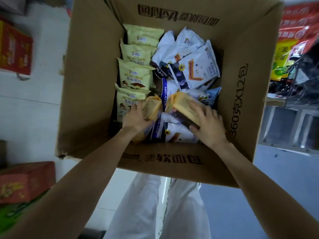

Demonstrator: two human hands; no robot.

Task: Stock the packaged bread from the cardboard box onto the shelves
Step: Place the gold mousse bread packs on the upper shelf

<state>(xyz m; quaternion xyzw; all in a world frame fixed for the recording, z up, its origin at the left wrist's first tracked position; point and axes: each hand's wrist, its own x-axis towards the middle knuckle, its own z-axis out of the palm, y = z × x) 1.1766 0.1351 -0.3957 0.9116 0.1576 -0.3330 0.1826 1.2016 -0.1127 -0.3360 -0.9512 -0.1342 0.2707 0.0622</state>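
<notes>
Down inside the open cardboard box (89,83), a row of yellow mousse bread packets (135,75) stands on edge along the left wall, overlapping from far to near; they look light and puffed with air, soft inside a slick film, so a squeeze would likely crush the loaf; best taken by the flat faces or the crimped top seam. Just right of that row, the left hand (136,118) has its fingers curled over an orange-yellow packet (151,107) lying label-side up at the near end of the box, the palm pressing its face; the film may slide under a loose grip, I judge. Right of that, the right hand (208,125) holds a second orange-yellow packet (183,106), tilted, fingers spread across its back and thumb under its dark near edge; a broad hold like this suits a soft loaf. Beneath and beyond both hands lie white and blue packets (195,71) in a loose heap filling the right half of the box, some overlapping; these too look light and crinkly. Shelves for stocking are not clearly in view; blurred goods (291,40) hang at far right.
</notes>
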